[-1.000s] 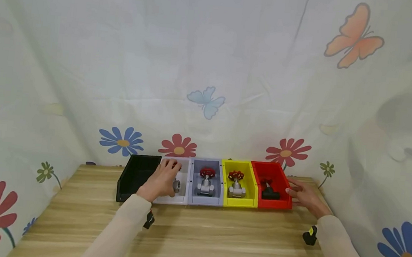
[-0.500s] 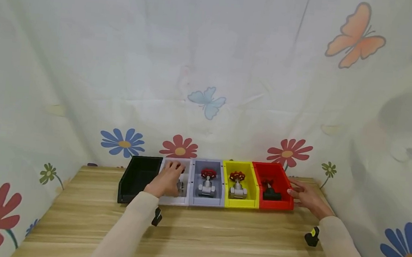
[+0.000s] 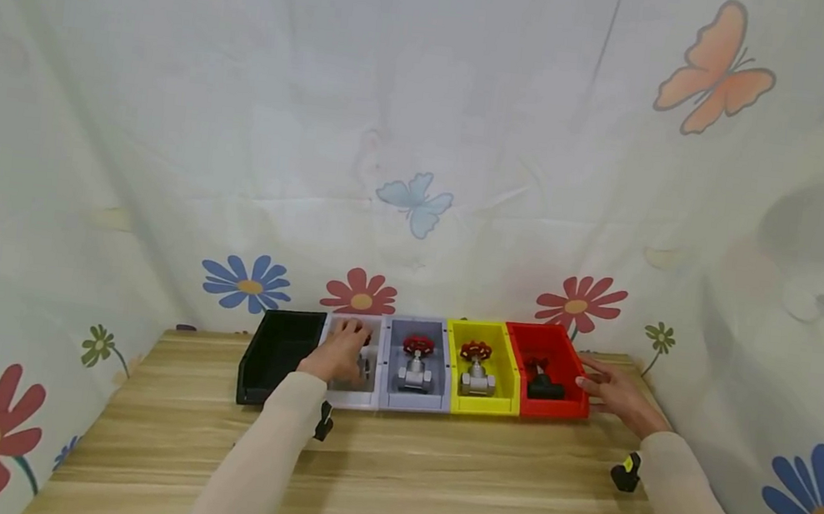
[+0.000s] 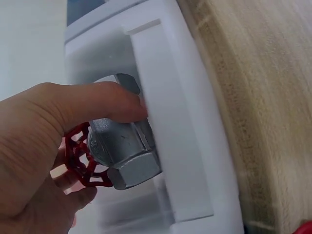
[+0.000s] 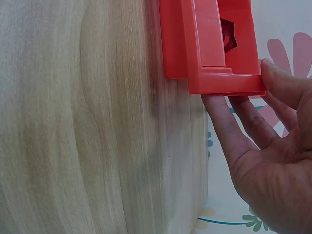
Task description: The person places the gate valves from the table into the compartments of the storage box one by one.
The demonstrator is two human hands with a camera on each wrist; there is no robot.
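Note:
In the white bin [image 3: 347,402], second from the left of the row, my left hand [image 3: 336,355] reaches down over a metal gate valve [image 4: 127,155]. The left wrist view shows the thumb across the grey valve body and the other fingers curled behind its red handwheel [image 4: 78,155]; the palm side hides part of the wheel. My right hand [image 3: 616,392] rests against the right end of the red bin [image 5: 207,48]. Its thumb lies at the bin's rim and its extended fingers touch the outer wall, as the right wrist view shows.
The grey-blue bin [image 3: 413,402] and the yellow bin [image 3: 481,405] each hold a red-wheeled valve. A black-bodied valve [image 3: 545,387] lies in the red bin. At the left end stands a black bin [image 3: 280,360]. The wooden table [image 3: 463,488] extends in front; a flowered curtain [image 3: 426,124] hangs behind.
My left hand has shifted slightly right within the white bin, and less of the valve shows beside it in the head view. The right hand stays at the red bin.

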